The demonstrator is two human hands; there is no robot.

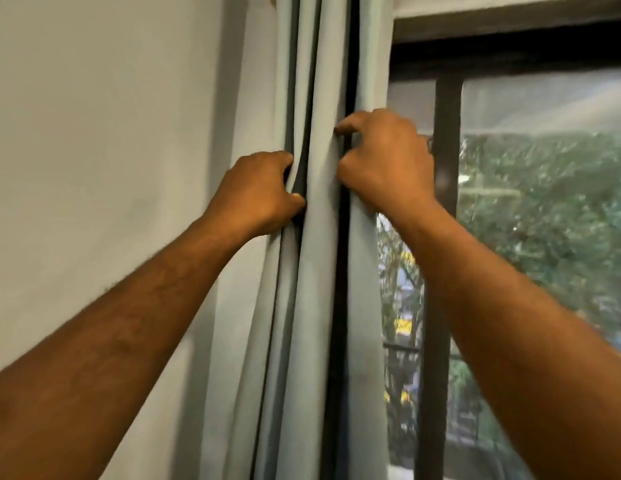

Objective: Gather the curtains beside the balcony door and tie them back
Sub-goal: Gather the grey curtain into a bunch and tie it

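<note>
A grey-blue curtain [316, 271] hangs in narrow vertical folds between the wall and the balcony door. My left hand [257, 192] grips the folds on the curtain's left side, fingers tucked into a dark crease. My right hand [385, 157] clutches the right-hand folds a little higher up, fingers curled into the fabric, pressing it toward the left. Both arms reach up from the bottom corners. No tie-back is visible.
A plain pale wall [104, 133] fills the left. The dark-framed balcony door [444, 237] with glass stands to the right, with green trees [551, 209] and a railing outside. The door's top frame crosses the upper right.
</note>
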